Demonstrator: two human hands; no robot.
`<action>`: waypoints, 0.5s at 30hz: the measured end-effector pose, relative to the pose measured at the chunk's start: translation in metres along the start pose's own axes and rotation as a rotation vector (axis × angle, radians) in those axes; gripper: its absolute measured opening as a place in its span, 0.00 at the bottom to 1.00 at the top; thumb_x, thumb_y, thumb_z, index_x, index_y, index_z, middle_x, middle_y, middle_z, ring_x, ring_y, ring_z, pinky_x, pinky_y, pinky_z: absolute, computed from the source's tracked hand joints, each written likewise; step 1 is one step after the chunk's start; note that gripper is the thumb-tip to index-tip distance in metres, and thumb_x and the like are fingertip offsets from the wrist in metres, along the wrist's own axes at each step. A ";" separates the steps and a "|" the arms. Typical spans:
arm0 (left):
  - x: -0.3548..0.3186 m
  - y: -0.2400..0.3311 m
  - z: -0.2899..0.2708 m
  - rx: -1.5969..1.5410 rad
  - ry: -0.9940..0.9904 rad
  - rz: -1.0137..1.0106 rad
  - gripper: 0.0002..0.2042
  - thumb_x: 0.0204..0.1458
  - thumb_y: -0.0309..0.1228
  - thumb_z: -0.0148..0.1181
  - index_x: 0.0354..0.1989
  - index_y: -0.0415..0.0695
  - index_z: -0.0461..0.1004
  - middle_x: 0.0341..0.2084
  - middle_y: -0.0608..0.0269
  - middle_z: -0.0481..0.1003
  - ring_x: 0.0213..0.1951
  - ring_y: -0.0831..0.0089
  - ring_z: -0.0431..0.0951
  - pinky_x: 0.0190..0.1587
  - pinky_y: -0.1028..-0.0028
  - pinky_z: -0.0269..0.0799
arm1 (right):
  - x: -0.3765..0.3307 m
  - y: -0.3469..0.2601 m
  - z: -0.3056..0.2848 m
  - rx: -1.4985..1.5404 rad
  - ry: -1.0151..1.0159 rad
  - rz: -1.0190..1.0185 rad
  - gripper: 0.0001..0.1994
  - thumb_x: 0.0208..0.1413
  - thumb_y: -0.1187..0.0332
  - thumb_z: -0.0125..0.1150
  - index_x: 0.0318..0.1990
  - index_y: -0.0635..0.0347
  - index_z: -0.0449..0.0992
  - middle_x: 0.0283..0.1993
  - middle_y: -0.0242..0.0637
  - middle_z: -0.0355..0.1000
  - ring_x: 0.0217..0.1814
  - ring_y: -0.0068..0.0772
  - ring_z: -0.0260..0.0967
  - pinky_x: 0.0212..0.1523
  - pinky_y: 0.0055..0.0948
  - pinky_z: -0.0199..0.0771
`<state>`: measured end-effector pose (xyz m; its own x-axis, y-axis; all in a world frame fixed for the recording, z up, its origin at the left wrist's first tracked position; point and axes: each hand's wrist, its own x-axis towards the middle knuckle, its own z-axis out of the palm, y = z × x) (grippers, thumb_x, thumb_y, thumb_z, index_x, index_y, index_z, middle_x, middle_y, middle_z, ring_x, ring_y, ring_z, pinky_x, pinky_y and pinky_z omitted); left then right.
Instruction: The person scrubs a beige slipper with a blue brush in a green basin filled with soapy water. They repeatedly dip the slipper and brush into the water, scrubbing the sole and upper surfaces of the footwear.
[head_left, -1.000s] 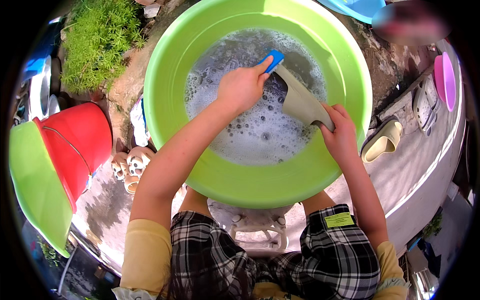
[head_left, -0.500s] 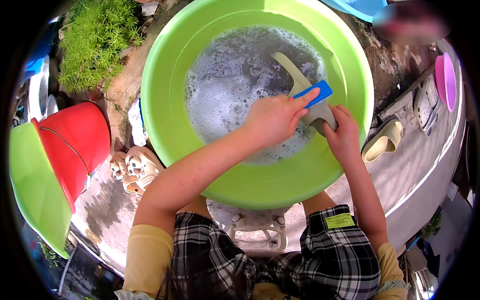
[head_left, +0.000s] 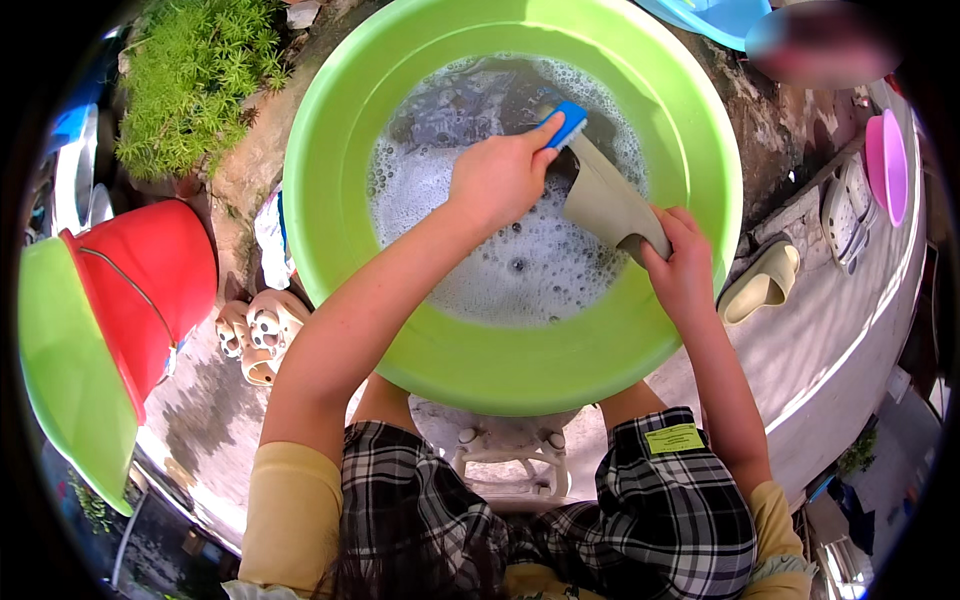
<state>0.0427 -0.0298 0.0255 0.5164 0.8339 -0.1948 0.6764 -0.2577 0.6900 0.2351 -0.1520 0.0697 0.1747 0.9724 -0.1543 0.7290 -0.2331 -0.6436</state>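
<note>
My left hand (head_left: 497,178) is closed on a small blue scrubbing brush (head_left: 568,122), its pale bristles against the far end of a slipper. The slipper (head_left: 612,197) is olive-beige, a slide with a wide band, and it tilts above the suds. My right hand (head_left: 684,262) grips its near end, with the thumb at the opening. Both hands are over a large lime-green basin (head_left: 520,370), in which foamy grey soapy water (head_left: 470,250) lies. The far tip of the slipper is partly hidden by the brush.
Left of the basin are a red bucket (head_left: 170,290), a green tub (head_left: 75,350) and beige clogs with cartoon eyes (head_left: 270,330). To the right lie a pale yellow slipper (head_left: 762,282), a whitish clog (head_left: 845,215) and a pink basin (head_left: 893,165). A blue basin (head_left: 725,20) stands at the far right.
My left hand has carried the brush up and left, from the slipper's near part to its far end. The slipper has turned, now showing its wide band.
</note>
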 end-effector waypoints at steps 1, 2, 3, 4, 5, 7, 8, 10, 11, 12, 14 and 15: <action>-0.016 0.017 0.007 -0.059 -0.052 0.099 0.19 0.55 0.36 0.49 0.57 0.59 0.65 0.17 0.55 0.72 0.21 0.58 0.73 0.25 0.63 0.68 | -0.002 0.006 0.001 0.000 0.003 0.006 0.18 0.41 0.76 0.57 0.44 0.63 0.72 0.36 0.45 0.68 0.36 0.47 0.68 0.37 0.35 0.69; -0.034 0.035 0.013 -0.116 -0.101 0.198 0.19 0.55 0.36 0.49 0.57 0.59 0.65 0.17 0.55 0.72 0.20 0.58 0.73 0.25 0.63 0.68 | -0.002 0.009 0.000 0.001 0.006 0.010 0.18 0.41 0.76 0.57 0.44 0.63 0.72 0.36 0.45 0.68 0.35 0.47 0.68 0.37 0.35 0.69; -0.041 0.045 0.016 -0.179 -0.150 0.300 0.19 0.55 0.36 0.48 0.57 0.59 0.65 0.17 0.55 0.72 0.20 0.58 0.73 0.25 0.63 0.68 | -0.001 0.008 -0.002 -0.010 0.006 0.005 0.18 0.41 0.76 0.57 0.44 0.63 0.72 0.36 0.45 0.68 0.36 0.47 0.68 0.37 0.35 0.69; -0.039 0.042 0.018 -0.163 -0.122 0.278 0.19 0.55 0.36 0.49 0.57 0.59 0.65 0.18 0.55 0.72 0.21 0.58 0.73 0.26 0.63 0.68 | -0.001 0.006 -0.002 -0.020 0.000 0.004 0.18 0.41 0.75 0.57 0.44 0.63 0.72 0.35 0.45 0.68 0.36 0.47 0.68 0.37 0.34 0.69; -0.036 0.034 0.018 -0.142 -0.093 0.240 0.19 0.55 0.36 0.49 0.57 0.59 0.65 0.18 0.55 0.72 0.21 0.58 0.73 0.26 0.64 0.68 | -0.002 0.004 0.000 -0.020 -0.020 -0.003 0.18 0.41 0.75 0.58 0.44 0.63 0.73 0.35 0.45 0.68 0.36 0.47 0.68 0.37 0.34 0.69; -0.021 0.016 0.011 -0.060 -0.051 0.085 0.20 0.55 0.35 0.50 0.57 0.60 0.65 0.19 0.55 0.72 0.21 0.58 0.73 0.25 0.64 0.67 | -0.003 0.003 0.001 -0.009 -0.016 -0.003 0.18 0.41 0.75 0.58 0.44 0.63 0.73 0.35 0.45 0.68 0.35 0.46 0.68 0.36 0.34 0.69; -0.008 0.008 0.003 -0.004 -0.042 -0.024 0.20 0.54 0.35 0.51 0.57 0.60 0.65 0.19 0.55 0.72 0.21 0.58 0.73 0.25 0.64 0.67 | -0.002 0.001 0.000 -0.009 0.000 -0.002 0.18 0.41 0.75 0.58 0.44 0.64 0.73 0.35 0.45 0.68 0.35 0.46 0.68 0.36 0.34 0.69; -0.004 0.012 0.001 0.005 -0.043 -0.057 0.21 0.54 0.34 0.52 0.58 0.60 0.65 0.18 0.56 0.71 0.20 0.59 0.72 0.25 0.64 0.67 | -0.002 0.002 0.002 0.032 0.021 0.019 0.18 0.41 0.75 0.58 0.44 0.63 0.73 0.34 0.45 0.68 0.35 0.46 0.68 0.36 0.34 0.69; -0.016 0.025 0.004 -0.055 -0.057 0.032 0.21 0.53 0.34 0.52 0.58 0.60 0.65 0.17 0.56 0.71 0.20 0.60 0.72 0.24 0.64 0.66 | -0.002 0.004 -0.002 0.037 0.044 0.038 0.18 0.41 0.74 0.59 0.44 0.63 0.73 0.34 0.44 0.68 0.35 0.46 0.68 0.36 0.34 0.69; -0.031 0.035 0.006 -0.111 -0.072 0.109 0.21 0.53 0.34 0.53 0.58 0.60 0.65 0.17 0.56 0.70 0.19 0.60 0.71 0.23 0.64 0.66 | -0.002 0.004 -0.003 0.060 0.034 0.060 0.18 0.40 0.74 0.59 0.44 0.61 0.74 0.35 0.43 0.69 0.35 0.45 0.69 0.37 0.34 0.70; -0.048 0.049 0.007 -0.087 -0.078 0.243 0.21 0.53 0.33 0.53 0.58 0.60 0.65 0.16 0.56 0.70 0.18 0.61 0.71 0.23 0.64 0.65 | -0.003 0.008 -0.002 0.053 0.057 0.024 0.18 0.40 0.74 0.60 0.44 0.60 0.74 0.35 0.43 0.70 0.36 0.45 0.69 0.37 0.34 0.70; -0.050 0.053 0.009 -0.075 -0.080 0.309 0.22 0.53 0.33 0.53 0.58 0.60 0.64 0.16 0.56 0.70 0.18 0.61 0.70 0.22 0.65 0.65 | -0.003 0.009 -0.002 0.049 0.068 0.006 0.18 0.40 0.75 0.60 0.43 0.60 0.75 0.35 0.43 0.70 0.36 0.45 0.69 0.37 0.34 0.70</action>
<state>0.0574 -0.0900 0.0653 0.7333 0.6796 -0.0202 0.4416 -0.4535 0.7741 0.2427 -0.1567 0.0656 0.2249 0.9684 -0.1079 0.6945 -0.2370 -0.6793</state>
